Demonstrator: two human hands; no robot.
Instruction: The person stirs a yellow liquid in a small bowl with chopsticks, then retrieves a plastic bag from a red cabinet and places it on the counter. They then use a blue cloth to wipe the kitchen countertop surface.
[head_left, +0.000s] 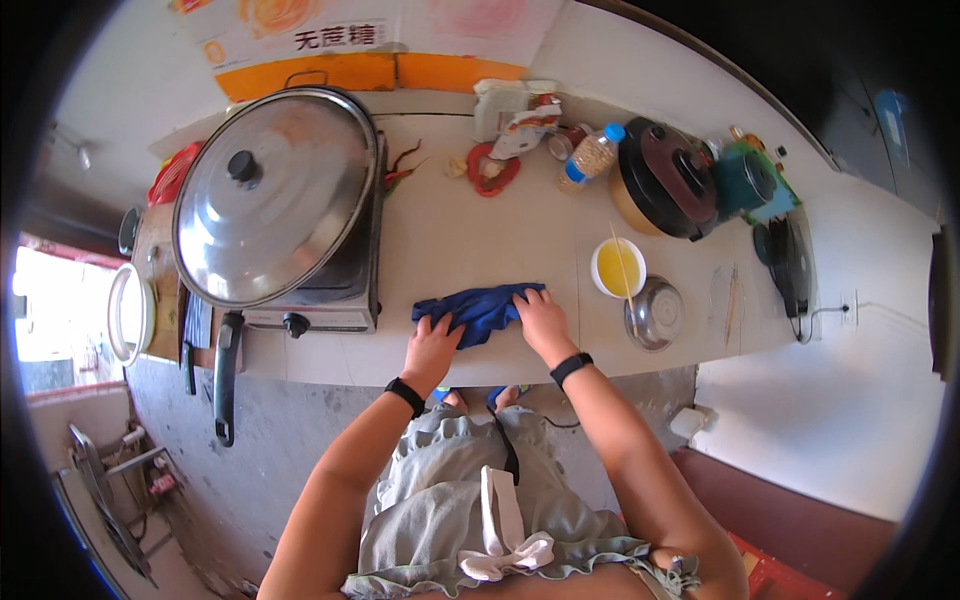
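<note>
A crumpled dark blue cloth (484, 311) lies on the pale countertop (480, 236) near its front edge. On the cloth's left part rest the fingers of my left hand (433, 351), gripping its near edge. My right hand (544, 322) has hold of the right end, thumb and fingers on the fabric. Parts of the cloth under the fingers are hidden. Right of my right hand stand a white bowl (636, 259) of yellow liquid, likely beaten egg, with chopsticks (625, 274) across it, and a metal bowl (660, 319).
A large lidded pan (277, 202) covers the stove (322, 319) at left; its handle (226, 390) juts past the counter's front. A knife (187, 367) overhangs nearby. Behind are a red pepper ring (493, 171), a blue-capped bottle (590, 159) and an electric pressure cooker (667, 180).
</note>
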